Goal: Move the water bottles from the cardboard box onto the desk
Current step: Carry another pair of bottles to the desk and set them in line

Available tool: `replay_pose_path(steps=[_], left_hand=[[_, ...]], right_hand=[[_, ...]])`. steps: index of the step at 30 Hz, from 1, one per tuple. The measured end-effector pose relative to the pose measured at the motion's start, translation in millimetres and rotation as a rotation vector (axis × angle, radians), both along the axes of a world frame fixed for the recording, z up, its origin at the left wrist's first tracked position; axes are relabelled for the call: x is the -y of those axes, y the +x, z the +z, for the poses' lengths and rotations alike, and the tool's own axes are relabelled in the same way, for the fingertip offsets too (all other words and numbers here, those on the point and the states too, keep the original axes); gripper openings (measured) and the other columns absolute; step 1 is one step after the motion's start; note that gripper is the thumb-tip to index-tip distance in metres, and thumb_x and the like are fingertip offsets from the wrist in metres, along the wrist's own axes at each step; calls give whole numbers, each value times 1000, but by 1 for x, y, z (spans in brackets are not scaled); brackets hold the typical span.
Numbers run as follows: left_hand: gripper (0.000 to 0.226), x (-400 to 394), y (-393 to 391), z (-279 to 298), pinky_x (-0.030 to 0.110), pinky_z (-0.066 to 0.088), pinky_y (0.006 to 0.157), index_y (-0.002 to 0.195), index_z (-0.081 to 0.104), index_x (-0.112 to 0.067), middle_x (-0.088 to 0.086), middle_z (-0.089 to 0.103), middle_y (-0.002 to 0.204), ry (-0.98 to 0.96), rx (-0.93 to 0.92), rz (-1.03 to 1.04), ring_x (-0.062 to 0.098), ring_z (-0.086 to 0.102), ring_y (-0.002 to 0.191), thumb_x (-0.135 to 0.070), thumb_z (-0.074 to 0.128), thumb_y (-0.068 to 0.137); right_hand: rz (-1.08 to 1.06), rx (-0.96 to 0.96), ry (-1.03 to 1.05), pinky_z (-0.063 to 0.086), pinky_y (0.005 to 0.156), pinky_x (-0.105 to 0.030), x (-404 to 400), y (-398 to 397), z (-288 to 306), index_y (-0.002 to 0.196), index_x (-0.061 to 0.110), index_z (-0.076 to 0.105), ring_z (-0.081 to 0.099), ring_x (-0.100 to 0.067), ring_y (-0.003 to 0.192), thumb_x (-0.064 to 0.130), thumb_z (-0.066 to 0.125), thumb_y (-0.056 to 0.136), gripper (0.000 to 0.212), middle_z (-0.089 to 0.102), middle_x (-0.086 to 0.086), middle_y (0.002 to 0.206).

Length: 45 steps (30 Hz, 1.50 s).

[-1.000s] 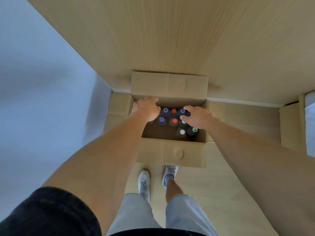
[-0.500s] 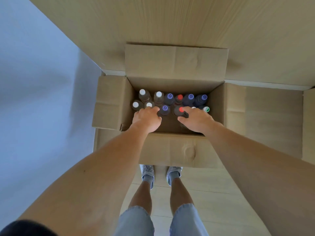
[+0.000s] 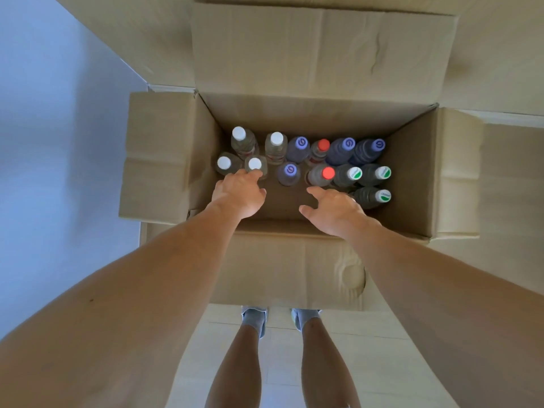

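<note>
Reaching into the cardboard box [image 3: 164, 148], both hands are picking first bottles. Left hand [image 3: 240, 194] touches a white-capped bottle [image 3: 255, 164], its grip unclear; right hand [image 3: 332, 209] hovers open, needing to close on the red-capped bottle [image 3: 322, 175].

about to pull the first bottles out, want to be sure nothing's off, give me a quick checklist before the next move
1. Cardboard box flaps folded open: ok.
2. Bottles upright with caps on: ok.
3. Left hand at the white-capped bottle: fingertips touch it, no grip yet: not ok.
4. Right hand open near the red-capped bottle, holding nothing: not ok.
5. Space in the box's near part for the hands: ok.
6. Free spot on the desk: cannot tell, no desk top in view.
</note>
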State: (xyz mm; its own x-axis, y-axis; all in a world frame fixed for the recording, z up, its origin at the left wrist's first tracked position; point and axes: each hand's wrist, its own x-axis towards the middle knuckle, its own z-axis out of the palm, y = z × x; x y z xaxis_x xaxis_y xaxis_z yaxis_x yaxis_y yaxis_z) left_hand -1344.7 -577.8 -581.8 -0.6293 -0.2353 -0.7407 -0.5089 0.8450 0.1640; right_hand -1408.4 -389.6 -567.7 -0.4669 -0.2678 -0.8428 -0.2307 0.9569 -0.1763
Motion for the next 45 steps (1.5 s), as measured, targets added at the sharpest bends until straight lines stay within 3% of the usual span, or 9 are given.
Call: replay_pose_path(steps=[8, 14, 23, 37, 41, 45], left_hand=[[53, 0, -4, -33, 47, 39, 110, 155, 32, -26, 10, 43, 151, 8, 8, 33, 33, 41, 138, -39, 45, 105], [54, 7, 5, -45, 48, 40, 110, 154, 33, -23, 8, 41, 153, 5, 55, 178, 33, 40, 139, -39, 46, 104], [61, 14, -5, -59, 48, 48, 102, 152, 32, -24, 11, 47, 145, -26, -71, 257, 35, 49, 131, -37, 58, 99], [72, 11, -24, -86, 50, 47, 102, 156, 27, -26, 11, 46, 147, -11, -101, 264, 36, 49, 133, -35, 66, 95], [73, 11, -28, -92, 49, 47, 103, 155, 30, -25, 12, 46, 146, 13, -110, 280, 36, 50, 132, -31, 69, 94], [73, 13, -32, -102, 47, 45, 108, 153, 35, -24, 13, 49, 145, 49, -113, 321, 36, 48, 133, -29, 73, 91]], right_hand=[[-35, 38, -3, 43, 104, -48, 2, 5, -33, 155, 33, 25, 43, -35, 136, 53, 44, 100, 61, 41, -9, 151], [-46, 48, -16, 41, 106, -47, 12, 3, -44, 156, 32, 24, 39, -34, 138, 52, 44, 100, 62, 39, -8, 152], [-43, 41, -8, 43, 105, -47, 14, -1, -54, 156, 32, 23, 39, -34, 138, 51, 44, 101, 62, 38, -9, 152], [-111, -79, -2, 43, 105, -44, -6, -7, -64, 152, 27, 31, 44, -31, 133, 45, 48, 100, 57, 46, -8, 143], [-177, -197, -31, 47, 98, -45, -9, -10, -64, 146, 21, 36, 50, -32, 124, 38, 55, 98, 55, 51, -10, 132], [-265, -280, -88, 48, 93, -44, -6, -19, -74, 143, 17, 35, 52, -34, 125, 28, 61, 95, 56, 46, -10, 138]])
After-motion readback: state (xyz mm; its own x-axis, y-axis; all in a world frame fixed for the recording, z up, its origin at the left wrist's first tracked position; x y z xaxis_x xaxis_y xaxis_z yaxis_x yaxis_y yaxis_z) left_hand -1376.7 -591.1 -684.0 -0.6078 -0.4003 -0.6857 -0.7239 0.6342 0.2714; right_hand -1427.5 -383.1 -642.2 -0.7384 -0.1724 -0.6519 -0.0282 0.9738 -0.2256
